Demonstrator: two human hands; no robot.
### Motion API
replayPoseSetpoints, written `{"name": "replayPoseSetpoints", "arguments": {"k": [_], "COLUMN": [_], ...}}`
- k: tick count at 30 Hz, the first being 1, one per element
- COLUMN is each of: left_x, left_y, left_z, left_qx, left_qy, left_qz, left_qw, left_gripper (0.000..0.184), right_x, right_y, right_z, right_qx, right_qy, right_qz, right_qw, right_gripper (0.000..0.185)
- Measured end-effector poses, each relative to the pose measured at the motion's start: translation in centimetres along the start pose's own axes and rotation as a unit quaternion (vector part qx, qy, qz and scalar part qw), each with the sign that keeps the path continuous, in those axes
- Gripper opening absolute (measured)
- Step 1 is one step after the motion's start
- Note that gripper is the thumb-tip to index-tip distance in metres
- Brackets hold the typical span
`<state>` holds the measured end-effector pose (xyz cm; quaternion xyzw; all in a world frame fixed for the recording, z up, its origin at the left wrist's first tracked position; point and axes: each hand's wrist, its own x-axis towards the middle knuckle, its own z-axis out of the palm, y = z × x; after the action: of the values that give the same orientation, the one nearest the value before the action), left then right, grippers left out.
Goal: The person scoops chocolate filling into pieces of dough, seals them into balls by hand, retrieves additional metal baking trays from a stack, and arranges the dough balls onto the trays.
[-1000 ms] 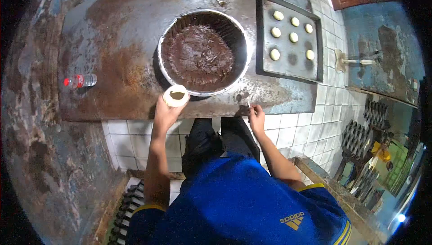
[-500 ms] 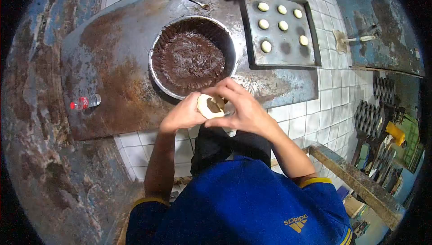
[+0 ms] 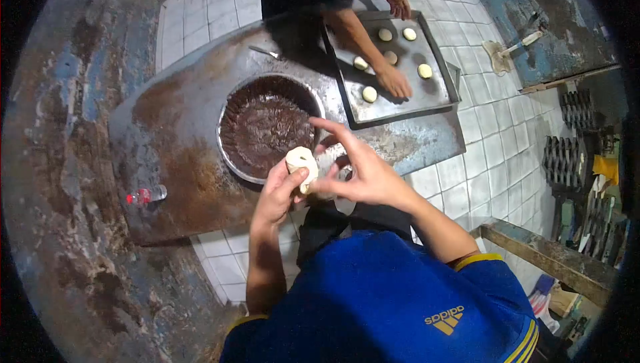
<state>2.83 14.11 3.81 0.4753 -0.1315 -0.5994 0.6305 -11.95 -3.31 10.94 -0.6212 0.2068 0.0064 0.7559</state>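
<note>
My left hand (image 3: 275, 198) is closed on a piece of pale dough (image 3: 302, 162), its thumb pressed against the side. The dough is folded together, with a small dark gap near its top. My right hand (image 3: 367, 175) is just to the right, fingers spread and curved; its thumb tip is close to the dough, and I cannot tell if they touch. Behind my hands is a large round metal pan (image 3: 224, 146) holding dark brown filling (image 3: 267, 126).
A co-worker's hand (image 3: 393, 82) reaches low over a baking tray (image 3: 400, 118) with several dough balls (image 3: 369, 94); their other hand (image 3: 396, 0) is above its far edge. A spoon (image 3: 264, 51) lies beyond the pan. A small plastic bottle (image 3: 148, 195) lies at left.
The dough's opening, which showed dark filling, is now mostly folded over. My right hand has moved off the dough to the right. A co-worker has reached in over the tray.
</note>
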Motion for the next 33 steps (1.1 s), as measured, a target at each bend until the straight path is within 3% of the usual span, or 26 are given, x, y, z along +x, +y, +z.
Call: {"name": "replayPoseSetpoints", "arguments": {"k": [1,3,4,6,8,11,12,13,15,16,17,18,22,24,26,27,29,30,31,32,33], "left_x": [0.5,1.6,2.2,3.8,4.6,6.8,8.1,9.1,11.2,12.3,13.3,14.1,16.8,17.4,17.3,17.3,17.0,17.0,16.8,17.2,17.7], "left_y": [-0.3,-0.2,-0.2,0.1,0.9,0.2,0.0,-0.4,-1.5,-1.8,-2.0,-2.0,-1.9,-1.6,-0.7,-0.4,0.6,1.2,2.2,2.4,2.5], "left_z": [1.2,4.0,5.8,9.4,11.6,15.0,16.1,17.2,19.8,20.8,21.6,22.3,25.6,27.0,26.6,26.7,26.9,27.3,28.6,28.8,28.8], "left_qx": [0.020,0.035,0.042,0.014,-0.004,-0.145,-0.140,-0.042,0.158,0.160,0.152,0.145,0.108,0.113,0.107,0.123,0.114,0.096,0.150,0.154,0.223], "left_qy": [0.019,0.032,0.033,0.082,0.060,-0.027,-0.027,0.013,0.107,0.110,0.134,0.159,0.170,0.197,0.188,0.195,0.170,0.146,0.178,0.175,0.202], "left_qz": [0.021,0.049,0.052,0.085,0.055,0.070,0.067,0.089,0.152,0.149,0.150,0.152,0.173,0.162,0.053,0.052,0.087,0.118,0.143,0.145,0.184], "left_qw": [0.999,0.998,0.997,0.993,0.997,0.987,0.988,0.995,0.970,0.970,0.968,0.965,0.964,0.960,0.975,0.972,0.975,0.978,0.962,0.962,0.936], "left_gripper": [0.037,0.035,0.035,0.036,0.043,0.046,0.046,0.046,0.042,0.042,0.037,0.032,0.020,0.021,0.030,0.040,0.042,0.044,0.045,0.045,0.043], "right_x": [-0.2,-0.6,-0.7,-0.7,-1.5,-2.9,-3.1,-3.4,-3.6,-3.6,-4.5,-5.3,-5.0,-4.1,-3.3,-3.1,-3.0,-3.0,-3.0,-3.0,-2.7], "right_y": [-0.1,-0.7,-1.1,-1.1,-1.5,-2.1,-1.7,-1.2,-0.6,-0.8,-1.2,-2.2,-1.1,-0.4,0.5,0.8,0.9,0.6,0.4,0.2,0.2], "right_z": [-0.8,-2.9,-3.9,-7.1,-10.0,-15.1,-16.6,-18.0,-20.6,-21.6,-22.4,-23.3,-25.8,-27.2,-27.7,-27.8,-28.1,-28.1,-28.0,-28.0,-27.8], "right_qx": [-0.186,-0.326,-0.389,-0.385,-0.275,-0.224,-0.215,-0.205,-0.178,-0.159,-0.051,-0.047,-0.230,-0.236,-0.219,-0.201,-0.159,-0.157,-0.010,0.137,0.231], "right_qy": [0.036,0.046,0.064,0.005,0.030,0.037,0.055,0.073,0.063,0.052,0.015,0.013,0.094,0.025,0.041,0.056,0.094,0.100,0.081,0.057,0.030], "right_qz": [-0.131,-0.251,-0.309,-0.329,-0.331,-0.299,-0.300,-0.297,-0.299,-0.306,-0.181,-0.181,-0.333,-0.368,-0.389,-0.380,-0.371,-0.375,-0.286,-0.189,-0.163], "right_qw": [0.973,0.910,0.865,0.862,0.902,0.927,0.928,0.930,0.935,0.937,0.982,0.982,0.910,0.899,0.894,0.901,0.910,0.908,0.955,0.971,0.959], "right_gripper": [0.083,0.089,0.092,0.077,0.046,0.034,0.029,0.025,0.025,0.027,0.038,0.038,0.064,0.070,0.061,0.051,0.030,0.030,0.028,0.028,0.029]}}
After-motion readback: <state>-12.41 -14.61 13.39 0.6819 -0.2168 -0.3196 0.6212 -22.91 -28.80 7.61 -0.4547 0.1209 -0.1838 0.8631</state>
